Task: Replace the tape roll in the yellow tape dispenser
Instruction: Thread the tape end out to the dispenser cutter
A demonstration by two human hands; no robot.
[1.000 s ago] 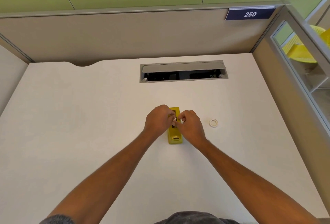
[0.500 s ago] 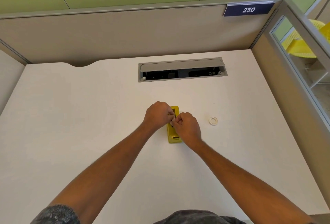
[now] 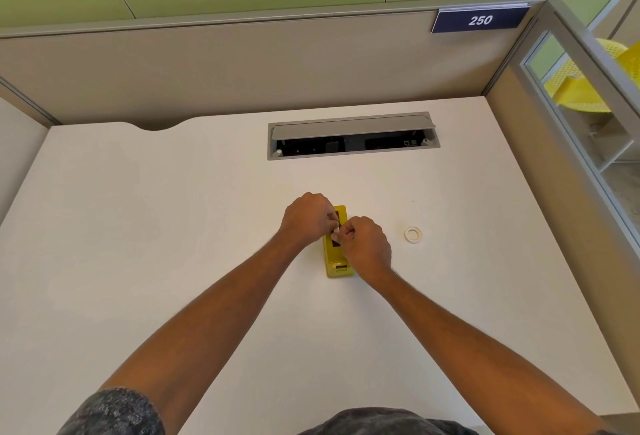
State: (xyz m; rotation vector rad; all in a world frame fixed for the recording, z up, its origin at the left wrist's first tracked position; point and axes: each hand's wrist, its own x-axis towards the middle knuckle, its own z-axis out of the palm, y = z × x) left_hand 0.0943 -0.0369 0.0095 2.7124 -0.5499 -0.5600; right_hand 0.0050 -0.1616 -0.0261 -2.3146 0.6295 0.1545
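The yellow tape dispenser (image 3: 335,263) lies flat on the white desk (image 3: 173,226), its long side pointing away from me. Both hands meet above its middle. My left hand (image 3: 306,218) and my right hand (image 3: 365,247) pinch a small white tape roll (image 3: 335,233) between their fingertips, right over the dispenser's dark slot. Most of that roll is hidden by my fingers. A bare white ring, a tape core (image 3: 412,235), lies flat on the desk to the right of the dispenser, apart from both hands.
An open grey cable hatch (image 3: 351,136) is set in the desk behind the dispenser. Beige partition walls close the desk at the back and right, with a "250" sign (image 3: 479,20). A yellow chair (image 3: 588,88) shows beyond the glass at right.
The hands have stayed together over the dispenser and shifted only slightly. The camera tilted a little, so the scene sits lower. The white ring has not moved.
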